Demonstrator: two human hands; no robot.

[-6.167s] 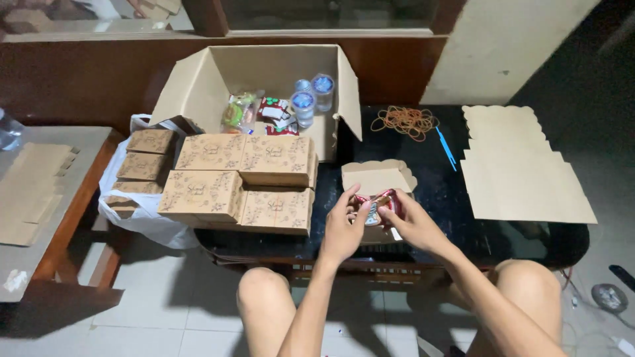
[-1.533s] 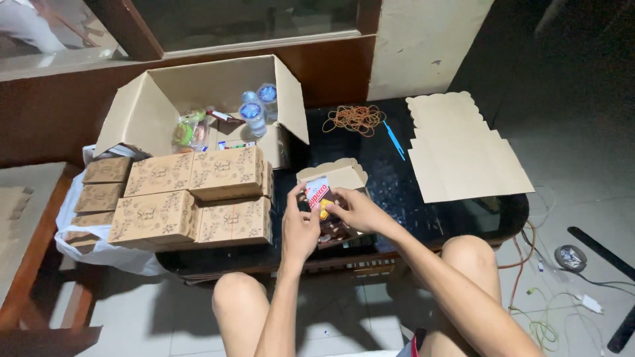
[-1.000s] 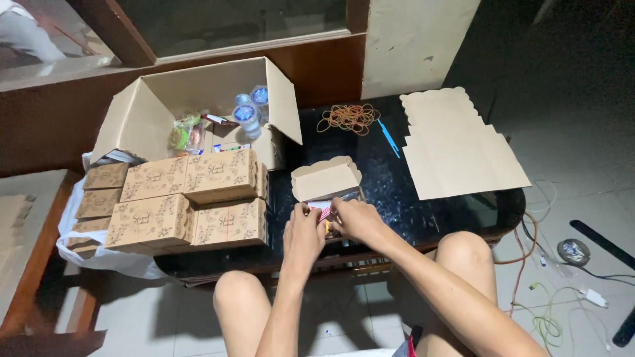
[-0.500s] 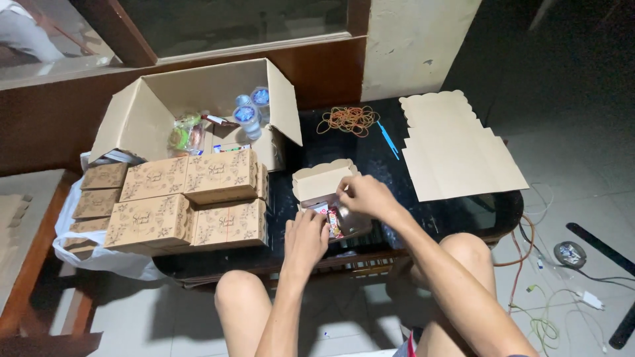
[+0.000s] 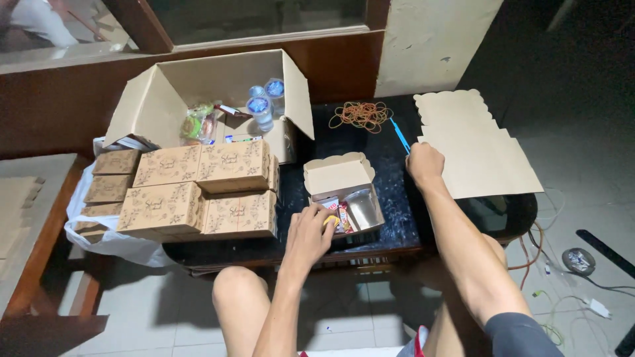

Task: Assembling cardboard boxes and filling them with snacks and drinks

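A small open kraft box (image 5: 344,198) stands on the dark table (image 5: 397,198), its scalloped lid raised, with snack packets (image 5: 336,216) inside. The left hand (image 5: 311,233) is laid on the box's near left corner, fingers spread and pressed onto the packets, gripping nothing. The right hand (image 5: 424,165) is stretched out to the stack of flat box blanks (image 5: 476,149), fingers curled at its edge beside the blue pen (image 5: 399,135); whether a blank is pinched cannot be told. With only one hand on the box, which sits close to the table's front edge, it could be pushed off or tipped and its contents spilled. The blanks overhang the table's right side, so a careless tug could send several to the floor. The rubber bands (image 5: 360,116) lie near the reaching arm and could be scattered.
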